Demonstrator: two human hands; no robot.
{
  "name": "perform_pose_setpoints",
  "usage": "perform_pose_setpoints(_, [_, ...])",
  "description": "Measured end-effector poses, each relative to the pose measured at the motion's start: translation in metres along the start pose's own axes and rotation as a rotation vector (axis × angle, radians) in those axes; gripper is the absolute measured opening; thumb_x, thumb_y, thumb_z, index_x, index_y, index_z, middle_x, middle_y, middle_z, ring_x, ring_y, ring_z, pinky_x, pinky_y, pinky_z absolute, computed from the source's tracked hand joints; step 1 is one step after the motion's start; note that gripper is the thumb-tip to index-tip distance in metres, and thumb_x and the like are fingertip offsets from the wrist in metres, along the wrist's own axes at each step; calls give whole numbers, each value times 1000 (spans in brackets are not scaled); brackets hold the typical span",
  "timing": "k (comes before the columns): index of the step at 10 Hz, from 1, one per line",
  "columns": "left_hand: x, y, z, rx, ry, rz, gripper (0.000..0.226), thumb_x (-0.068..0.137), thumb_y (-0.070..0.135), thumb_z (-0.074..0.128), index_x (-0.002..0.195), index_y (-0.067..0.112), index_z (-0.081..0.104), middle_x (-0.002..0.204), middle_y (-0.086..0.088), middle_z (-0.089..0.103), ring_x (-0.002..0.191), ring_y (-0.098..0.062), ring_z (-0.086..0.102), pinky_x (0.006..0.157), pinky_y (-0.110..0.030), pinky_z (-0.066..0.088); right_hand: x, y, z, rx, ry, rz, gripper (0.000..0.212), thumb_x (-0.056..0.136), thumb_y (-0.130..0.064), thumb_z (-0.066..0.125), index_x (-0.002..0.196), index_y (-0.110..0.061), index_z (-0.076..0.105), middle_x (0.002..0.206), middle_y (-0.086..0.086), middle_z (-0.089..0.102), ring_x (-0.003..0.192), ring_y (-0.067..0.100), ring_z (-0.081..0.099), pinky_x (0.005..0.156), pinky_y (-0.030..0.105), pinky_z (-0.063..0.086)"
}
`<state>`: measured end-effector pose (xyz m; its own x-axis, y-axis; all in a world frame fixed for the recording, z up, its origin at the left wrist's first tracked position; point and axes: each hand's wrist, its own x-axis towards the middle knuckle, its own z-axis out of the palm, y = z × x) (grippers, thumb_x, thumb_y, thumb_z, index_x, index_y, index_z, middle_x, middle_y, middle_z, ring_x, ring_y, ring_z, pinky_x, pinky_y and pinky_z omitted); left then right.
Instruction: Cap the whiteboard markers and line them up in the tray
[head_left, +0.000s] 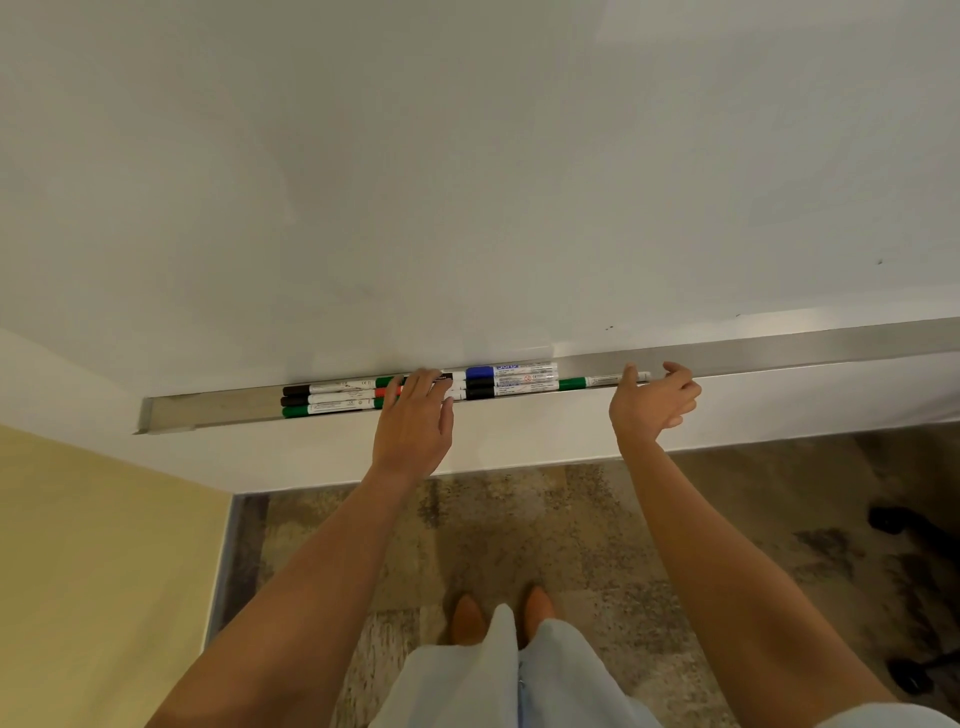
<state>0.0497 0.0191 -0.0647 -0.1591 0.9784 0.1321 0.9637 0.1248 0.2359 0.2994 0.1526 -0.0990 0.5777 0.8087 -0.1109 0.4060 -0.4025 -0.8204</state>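
**Lining Up the Markers in the Tray**

Down low: orange shoes (496, 618) on speckled carpet (597, 519). Higher up: left hand (413, 421), fingers straight and a little apart, resting on the middle markers (332, 397). Right hand (652, 402), fingers loosely curled, thumb touching the end of the lone green marker (605, 382), gripping nothing. All markers lying in the silver tray (779, 353), caps on as far as can be seen. Behind: the whiteboard (467, 182). Probably the lining-up step, nearly done. Next, maybe: push the lone green marker left, gently, to join the rest.
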Motion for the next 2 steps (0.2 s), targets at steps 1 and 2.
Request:
perform_pose_setpoints(1, [0,2,-2,-17,46,35,33,98,22,43,127,16,57,135,-2,54,130,-21,44,114,-40,26,-12,-2,-3,26,14,-148,39,90,-21,64,124,-13,46,125,9,45,116,28,43,101,44,32])
perform_pose_setpoints(2, [1,11,-12,-30,146,70,43,98,23,43,139,15,45,152,-5,38,143,-21,30,117,-43,22,-35,-7,-8,20,-35,-514,34,94,-23,59,124,-19,44,123,3,44,116,21,43,101,40,29])
